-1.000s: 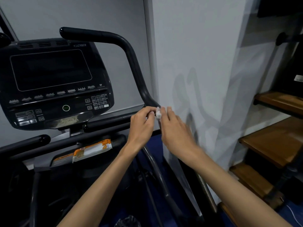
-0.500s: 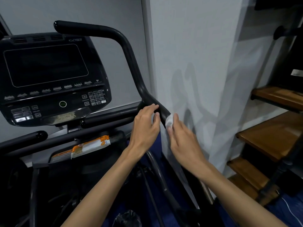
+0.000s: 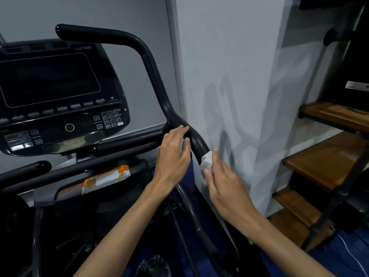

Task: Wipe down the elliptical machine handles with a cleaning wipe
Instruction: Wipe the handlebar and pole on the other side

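Observation:
The elliptical's black right handle (image 3: pixel 153 76) rises from a bend near the middle of the view and curves left at the top. My left hand (image 3: pixel 174 151) rests on the bend, fingers laid over the bar. Just below it my right hand (image 3: pixel 223 176) holds a bunched white cleaning wipe (image 3: pixel 206 161) against the lower stretch of the handle, fingers curled round the wipe. The console (image 3: pixel 58 96) with its dark screen and keypad sits to the left.
An orange-and-white wipe packet (image 3: pixel 103 179) lies on the ledge below the console. Shorter black grip bars (image 3: pixel 127 143) run across under the console. A grey wall (image 3: pixel 229 66) stands close on the right, with wooden stair treads (image 3: pixel 323 162) beyond it.
My right hand has slid the wipe down the handle from the bend. My left hand stays on the bend. The view shifted slightly.

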